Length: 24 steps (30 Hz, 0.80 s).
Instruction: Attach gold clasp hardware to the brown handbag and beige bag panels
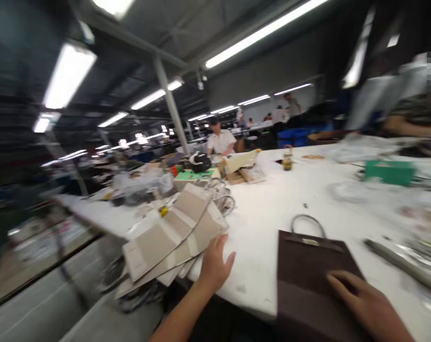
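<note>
My left hand (216, 266) is at the right edge of a stack of beige bag panels (176, 232), its thumb held apart from the fingers. The fingertips reach the panels' edge, and no grip on them shows. Dark cords run across the panels, which hang partly over the table's front edge. A dark brown handbag (301, 280) with a looped handle and a small metal plate lies at the right. Across its front rests my right hand (361, 297), fingers stretched out and slightly bent, with nothing visible in it. The picture is somewhat blurred.
The white table (258, 218) extends away. On it are a green box (389, 172), a wrapped roll (404, 263), a small jar (287, 159) and clear plastic bags. A person in a white shirt (220, 141) sits across the table; another person's arm (411, 126) is at far right.
</note>
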Motion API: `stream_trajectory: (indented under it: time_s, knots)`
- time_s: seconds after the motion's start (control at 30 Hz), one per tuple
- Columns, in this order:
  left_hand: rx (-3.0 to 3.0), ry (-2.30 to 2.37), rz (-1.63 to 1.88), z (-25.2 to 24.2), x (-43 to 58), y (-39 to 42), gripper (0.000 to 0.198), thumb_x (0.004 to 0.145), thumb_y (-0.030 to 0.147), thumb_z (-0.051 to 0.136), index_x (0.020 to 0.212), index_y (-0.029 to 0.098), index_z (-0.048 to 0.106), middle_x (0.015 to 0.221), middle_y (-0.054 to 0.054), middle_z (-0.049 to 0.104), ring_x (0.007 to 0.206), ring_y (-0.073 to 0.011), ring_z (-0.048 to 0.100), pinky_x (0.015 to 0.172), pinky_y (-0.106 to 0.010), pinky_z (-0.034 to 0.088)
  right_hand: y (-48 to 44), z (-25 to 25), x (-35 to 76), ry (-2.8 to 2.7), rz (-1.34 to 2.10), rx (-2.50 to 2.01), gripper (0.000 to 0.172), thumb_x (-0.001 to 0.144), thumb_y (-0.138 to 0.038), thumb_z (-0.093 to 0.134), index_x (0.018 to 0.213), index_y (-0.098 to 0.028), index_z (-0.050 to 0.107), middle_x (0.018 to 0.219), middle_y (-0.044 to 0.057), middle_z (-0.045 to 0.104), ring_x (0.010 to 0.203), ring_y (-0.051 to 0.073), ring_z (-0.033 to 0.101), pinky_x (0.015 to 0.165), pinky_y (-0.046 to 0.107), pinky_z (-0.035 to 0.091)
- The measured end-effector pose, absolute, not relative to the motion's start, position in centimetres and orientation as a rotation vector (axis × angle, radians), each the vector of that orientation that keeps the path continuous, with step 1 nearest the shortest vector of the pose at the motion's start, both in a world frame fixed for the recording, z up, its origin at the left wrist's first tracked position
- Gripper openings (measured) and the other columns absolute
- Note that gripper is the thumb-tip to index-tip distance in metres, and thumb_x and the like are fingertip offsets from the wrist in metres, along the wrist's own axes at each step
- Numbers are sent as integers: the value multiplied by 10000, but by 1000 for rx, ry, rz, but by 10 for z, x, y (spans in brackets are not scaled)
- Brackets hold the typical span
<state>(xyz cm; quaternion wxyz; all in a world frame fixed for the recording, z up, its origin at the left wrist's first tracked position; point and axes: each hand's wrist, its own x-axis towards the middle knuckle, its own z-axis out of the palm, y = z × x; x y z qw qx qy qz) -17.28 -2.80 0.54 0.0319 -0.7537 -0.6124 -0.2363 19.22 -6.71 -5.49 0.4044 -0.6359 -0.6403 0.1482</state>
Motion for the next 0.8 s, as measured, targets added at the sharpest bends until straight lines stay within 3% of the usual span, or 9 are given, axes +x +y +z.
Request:
stream_trajectory:
  time_s: [0.13, 0.27, 0.43, 0.6, 0.8]
  knots:
    - [-2695, -1631, -976, -35, -100, -22, 412, 968, 355, 526, 1350, 214, 586, 1335, -89, 655, 1283, -261, 597, 1120, -458, 492, -69, -59, 209, -1533, 495, -1541, 231, 985, -344, 540, 929, -236, 737, 998, 56, 760, 955, 250, 703, 908, 354, 524]
    - [-2755, -1531, -895, -62, -40, -23, 510, 945, 422, 542, 1377, 154, 592, 1384, -134, 645, 1312, -308, 581, 1134, -529, 459, -58, -57, 201, -1519, 367, -1483, 142, 914, -256, 598, 861, -210, 721, 867, 49, 732, 828, 219, 684, 794, 327, 516]
    - [-2708, -1348, -732, -68, -28, -18, 537, 965, 477, 497, 1346, 127, 642, 1468, -145, 593, 1369, -328, 531, 1181, -538, 393, -77, -54, 210, -1480, 249, -1479, 122, 919, -250, 613, 964, -242, 727, 950, 32, 715, 900, 188, 676, 843, 303, 524]
    - [-2689, -1309, -661, -66, -31, -16, 563, 972, 487, 462, 1353, 115, 646, 1470, -156, 588, 1372, -331, 526, 1181, -539, 382, -130, -61, 279, -1253, 69, -1650, 157, 940, -334, 589, 949, -246, 719, 930, 45, 693, 810, 201, 666, 734, 331, 537]
    - [-2697, -1269, -656, -69, -26, -13, 556, 964, 494, 466, 1340, 130, 656, 1462, -156, 592, 1361, -337, 531, 1174, -546, 387, -171, -84, 367, -1078, -41, -1963, 360, 908, -416, 574, 1177, -209, 696, 1060, 69, 660, 721, 180, 651, 788, 367, 544]
